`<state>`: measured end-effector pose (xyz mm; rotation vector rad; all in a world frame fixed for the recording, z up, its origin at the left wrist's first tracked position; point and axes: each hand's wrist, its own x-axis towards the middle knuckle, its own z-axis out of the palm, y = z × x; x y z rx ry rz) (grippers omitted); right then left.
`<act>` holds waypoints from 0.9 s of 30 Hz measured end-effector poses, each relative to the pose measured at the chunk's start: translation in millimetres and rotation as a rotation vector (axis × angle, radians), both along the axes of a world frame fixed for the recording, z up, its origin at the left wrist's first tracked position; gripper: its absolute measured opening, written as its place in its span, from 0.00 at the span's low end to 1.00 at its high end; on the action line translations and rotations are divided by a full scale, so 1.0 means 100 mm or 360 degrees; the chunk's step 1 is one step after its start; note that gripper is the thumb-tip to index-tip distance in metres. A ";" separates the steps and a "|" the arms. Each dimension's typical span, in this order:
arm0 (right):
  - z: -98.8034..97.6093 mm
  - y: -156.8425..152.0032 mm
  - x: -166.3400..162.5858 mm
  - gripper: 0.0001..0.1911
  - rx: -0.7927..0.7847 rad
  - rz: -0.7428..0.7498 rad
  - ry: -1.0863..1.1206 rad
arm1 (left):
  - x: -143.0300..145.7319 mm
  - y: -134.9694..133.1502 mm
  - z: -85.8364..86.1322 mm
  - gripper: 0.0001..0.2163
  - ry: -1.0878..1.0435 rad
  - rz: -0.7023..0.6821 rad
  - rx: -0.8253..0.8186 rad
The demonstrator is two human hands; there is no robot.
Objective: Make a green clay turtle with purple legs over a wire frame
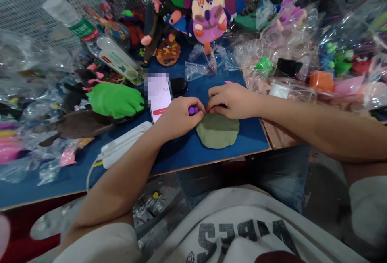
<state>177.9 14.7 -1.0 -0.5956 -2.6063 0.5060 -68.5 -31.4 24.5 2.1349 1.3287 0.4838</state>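
A flat, rounded slab of olive-green modelling clay lies on the blue tabletop in front of me. My left hand is closed at its upper left edge, thumb and forefinger pinched together. Purple clay shows in the loop of those fingers. My right hand is bent over the slab's far edge, fingertips drawn together and almost touching the left ones. A sliver of purple shows under its fingers, but what they pinch is hidden.
Left of my hands are a lit phone, a white power strip and a green clay piece. A plastic bottle leans behind. Clay figures stand at the back; bagged clay lies right. The table edge runs before me.
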 end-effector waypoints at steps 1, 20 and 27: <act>-0.01 0.02 0.01 0.12 -0.0018 0.0028 0.0010 | -0.01 0.00 0.00 0.06 0.0013 -0.0027 -0.0023; 0.11 -0.05 0.09 0.11 0.0040 0.0069 -0.0085 | -0.01 -0.11 0.02 0.09 0.0039 -0.0063 0.0095; 0.08 0.13 0.10 0.19 -0.0546 -0.0067 0.0290 | -0.02 -0.14 0.03 0.08 0.0019 -0.0060 0.0071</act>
